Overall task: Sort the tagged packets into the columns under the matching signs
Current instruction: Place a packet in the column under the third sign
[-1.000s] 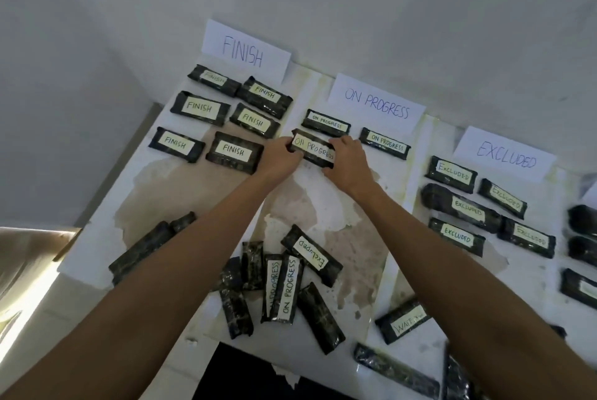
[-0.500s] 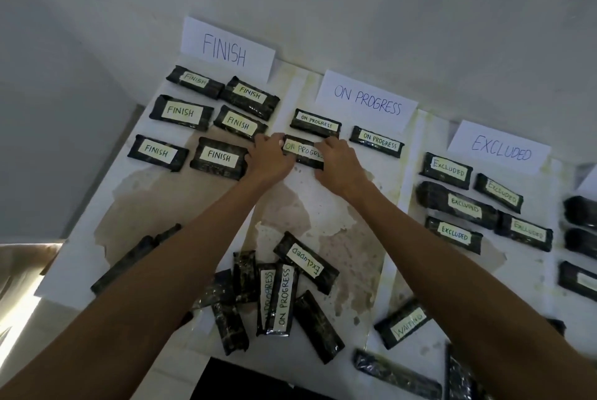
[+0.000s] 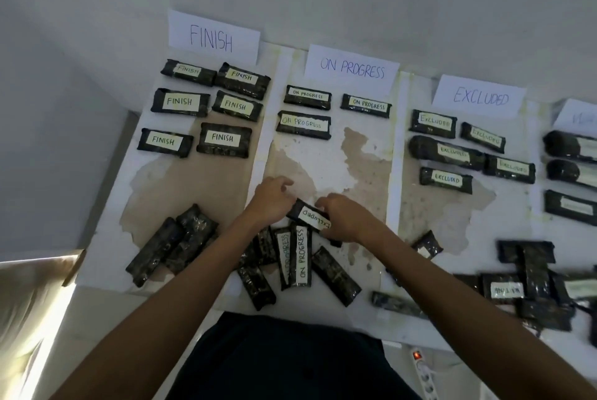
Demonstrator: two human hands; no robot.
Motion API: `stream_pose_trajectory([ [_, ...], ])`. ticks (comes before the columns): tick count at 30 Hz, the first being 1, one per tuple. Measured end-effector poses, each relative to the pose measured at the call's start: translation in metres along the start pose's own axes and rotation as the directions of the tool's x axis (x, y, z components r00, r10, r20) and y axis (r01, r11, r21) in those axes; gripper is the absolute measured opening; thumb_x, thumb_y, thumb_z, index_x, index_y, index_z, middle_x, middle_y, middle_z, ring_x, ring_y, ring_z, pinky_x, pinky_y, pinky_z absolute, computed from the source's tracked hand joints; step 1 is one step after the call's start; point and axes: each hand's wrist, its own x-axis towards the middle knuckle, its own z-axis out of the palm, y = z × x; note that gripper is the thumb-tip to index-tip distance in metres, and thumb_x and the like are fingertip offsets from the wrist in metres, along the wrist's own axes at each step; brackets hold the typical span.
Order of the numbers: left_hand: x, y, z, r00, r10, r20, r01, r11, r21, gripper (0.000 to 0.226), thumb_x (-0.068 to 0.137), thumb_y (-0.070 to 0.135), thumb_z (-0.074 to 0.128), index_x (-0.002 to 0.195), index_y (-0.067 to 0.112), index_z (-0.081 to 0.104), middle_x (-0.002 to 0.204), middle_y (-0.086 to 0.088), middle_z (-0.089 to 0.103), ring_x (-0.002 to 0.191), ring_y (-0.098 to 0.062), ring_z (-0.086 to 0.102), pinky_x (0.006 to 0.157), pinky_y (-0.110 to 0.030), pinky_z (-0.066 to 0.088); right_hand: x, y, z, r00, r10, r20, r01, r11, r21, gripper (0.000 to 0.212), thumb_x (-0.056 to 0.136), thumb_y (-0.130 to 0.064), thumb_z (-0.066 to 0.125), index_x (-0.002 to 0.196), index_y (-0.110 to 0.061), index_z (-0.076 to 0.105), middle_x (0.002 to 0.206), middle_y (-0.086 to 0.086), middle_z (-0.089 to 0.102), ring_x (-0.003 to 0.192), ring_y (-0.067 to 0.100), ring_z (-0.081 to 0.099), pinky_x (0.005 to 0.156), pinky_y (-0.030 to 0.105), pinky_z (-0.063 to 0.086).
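Between the hands (image 3: 270,203) (image 3: 345,222), an EXCLUDED packet (image 3: 307,214) overlaps two ON PROGRESS packets (image 3: 301,259).

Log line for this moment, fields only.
phase: pick from unsorted pile; right hand: grips EXCLUDED packet; left hand: at its other end, grip unclear; target: EXCLUDED sign

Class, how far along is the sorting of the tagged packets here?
Done: six dark wrapped FINISH packets lie under the white paper FINISH sign, three under ON PROGRESS, five under EXCLUDED. In hand: the right hand grips an EXCLUDED-tagged packet in the near pile, left hand beside it. Left: two ON PROGRESS packets and several face-down ones.
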Motion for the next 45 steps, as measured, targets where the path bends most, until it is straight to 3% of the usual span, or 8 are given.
stream_pose_trajectory([
  [4,-0.011,-0.001,0.011,0.999,-0.026,0.026,0.027,0.999,-0.047,0.042,0.092,0.018,0.053,0.132,0.012,0.046,0.129,-0.012,0.047,0.115,-0.024,0.05,0.089,-0.027,0.042,-0.009,-0.002,0.024,0.994,0.019,-0.11,-0.016,0.999,0.028,0.053,0.073,-0.028,0.073,0.119,-0.011,0.052,0.11,0.01,0.053,0.1,0.027,0.054,0.079,0.037,0.05],
  [8,-0.02,0.009,0.017,0.998,-0.069,-0.002,0.068,0.988,-0.141,0.051,0.091,0.019,0.055,0.139,0.013,0.036,0.132,-0.012,0.046,0.113,-0.024,0.051,0.082,-0.029,0.042,-0.013,0.0,0.019,0.981,0.12,-0.153,-0.078,0.965,0.251,0.042,0.07,-0.024,0.076,0.106,-0.012,0.059,0.102,0.008,0.062,0.091,0.025,0.06,0.071,0.032,0.049],
  [15,-0.032,0.028,0.033,0.987,-0.158,-0.012,0.142,0.916,-0.375,0.036,0.091,0.016,0.056,0.126,0.011,0.047,0.106,-0.003,0.06,0.096,-0.02,0.061,0.083,-0.037,0.053,-0.035,0.002,0.005,0.96,0.235,-0.15,-0.051,0.677,0.734,0.038,0.071,-0.019,0.081,0.102,-0.014,0.06,0.087,0.004,0.065,0.076,0.02,0.063,0.064,0.031,0.056],
  [21,-0.033,0.044,0.038,1.0,-0.002,0.019,0.008,0.961,-0.277,0.029,0.094,0.01,0.049,0.122,0.013,0.057,0.111,-0.009,0.063,0.1,-0.024,0.061,0.089,-0.041,0.052,-0.058,0.016,-0.008,0.942,0.31,-0.124,-0.029,0.446,0.894,0.044,0.084,-0.015,0.07,0.123,-0.013,0.05,0.09,0.011,0.068,0.077,0.022,0.069,0.071,0.035,0.056],
  [24,-0.033,0.057,0.04,0.995,0.082,0.062,-0.066,0.971,-0.23,0.029,0.095,0.007,0.046,0.12,0.014,0.061,0.106,-0.006,0.063,0.097,-0.02,0.06,0.086,-0.033,0.049,-0.067,0.028,-0.013,0.927,0.35,-0.131,-0.003,0.355,0.935,0.053,0.087,-0.016,0.067,0.134,-0.018,0.042,0.102,0.013,0.066,0.083,0.024,0.07,0.072,0.033,0.057],
  [32,-0.028,0.083,0.057,0.979,0.136,0.155,-0.11,0.98,-0.165,0.03,0.094,0.012,0.051,0.122,0.015,0.06,0.104,-0.004,0.063,0.092,-0.017,0.06,0.079,-0.027,0.047,-0.077,0.058,-0.002,0.877,0.47,-0.1,0.042,0.134,0.99,0.032,0.089,-0.002,0.06,0.121,-0.007,0.057,0.092,0.013,0.068,0.063,0.016,0.068,0.064,0.024,0.058],
  [40,-0.005,0.112,0.099,0.988,0.024,0.155,0.01,0.977,-0.214,0.031,0.092,0.008,0.052,0.122,0.01,0.058,0.108,-0.004,0.061,0.091,-0.015,0.057,0.077,-0.03,0.049,-0.097,0.127,0.005,0.708,0.706,-0.019,0.169,-0.143,0.975,0.024,0.09,-0.001,0.058,0.113,-0.009,0.054,0.094,0.014,0.068,0.056,0.011,0.067,0.059,0.022,0.057],
  [45,0.016,0.155,0.136,0.987,0.041,0.153,0.005,0.956,-0.292,0.031,0.091,0.001,0.052,0.121,0.006,0.057,0.096,-0.005,0.06,0.079,-0.014,0.057,0.072,-0.026,0.051,-0.111,0.169,0.005,0.62,0.785,-0.003,0.205,-0.158,0.966,0.024,0.092,-0.003,0.056,0.114,-0.009,0.051,0.094,0.013,0.066,0.065,0.016,0.065,0.057,0.02,0.056],
])
